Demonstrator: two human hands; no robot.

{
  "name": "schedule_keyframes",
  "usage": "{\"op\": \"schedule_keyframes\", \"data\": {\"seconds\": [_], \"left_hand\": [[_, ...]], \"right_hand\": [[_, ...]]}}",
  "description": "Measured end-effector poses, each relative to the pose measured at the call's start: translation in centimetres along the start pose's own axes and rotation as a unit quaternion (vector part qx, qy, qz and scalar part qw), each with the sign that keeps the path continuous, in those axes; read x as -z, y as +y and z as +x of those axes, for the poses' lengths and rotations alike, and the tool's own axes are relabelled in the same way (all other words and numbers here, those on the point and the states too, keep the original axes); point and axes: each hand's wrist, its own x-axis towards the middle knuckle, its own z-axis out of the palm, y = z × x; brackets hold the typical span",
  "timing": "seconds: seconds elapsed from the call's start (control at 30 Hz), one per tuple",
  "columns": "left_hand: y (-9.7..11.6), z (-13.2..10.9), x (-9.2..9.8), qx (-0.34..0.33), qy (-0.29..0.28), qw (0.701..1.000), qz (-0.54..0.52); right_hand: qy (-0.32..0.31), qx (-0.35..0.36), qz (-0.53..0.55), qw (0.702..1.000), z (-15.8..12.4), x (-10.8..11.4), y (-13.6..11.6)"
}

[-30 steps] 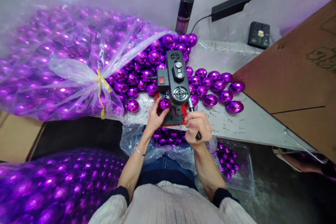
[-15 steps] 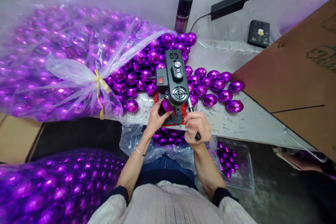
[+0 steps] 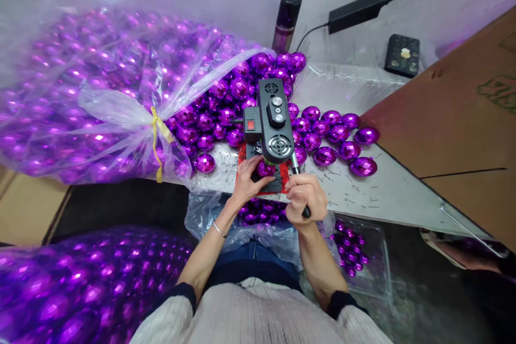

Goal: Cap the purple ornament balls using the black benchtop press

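Observation:
A black press machine (image 3: 276, 118) with a red switch and round vents stands on the table over a red and black base. Under its front end is a shiny purple ball (image 3: 265, 169), which my left hand (image 3: 246, 183) grips from the left between thumb and fingers. My right hand (image 3: 307, 198) is wrapped round the black-ended lever (image 3: 296, 165) on the machine's right side. Loose purple balls (image 3: 324, 156) lie to the right of the machine, and more are heaped behind and to its left.
A big tied plastic bag (image 3: 116, 102) of purple balls fills the left. A spray can (image 3: 286, 21), a black adapter (image 3: 357, 12) and a black box (image 3: 402, 55) stand behind. Cardboard (image 3: 455, 118) leans at right. Below are an open bag (image 3: 207, 220) and a clear bin (image 3: 379, 274).
The view has shifted slightly. My left hand has moved a little toward the right and its fingers sit more over the ball. My right hand still holds the lever.

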Motion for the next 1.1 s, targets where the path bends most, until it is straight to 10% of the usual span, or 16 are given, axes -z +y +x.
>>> {"op": "schedule_keyframes", "data": {"seconds": [0.87, 1.1], "left_hand": [[0.5, 0.0, -0.1, -0.011, 0.003, 0.999, 0.035], [0.0, 0.0, -0.4, -0.027, 0.016, 0.999, 0.033]], "right_hand": [[0.042, 0.032, 0.067, 0.996, -4.4, -2.2, 3.3], [0.05, -0.049, 0.037, 0.997, -1.0, -1.1, 0.3]]}}
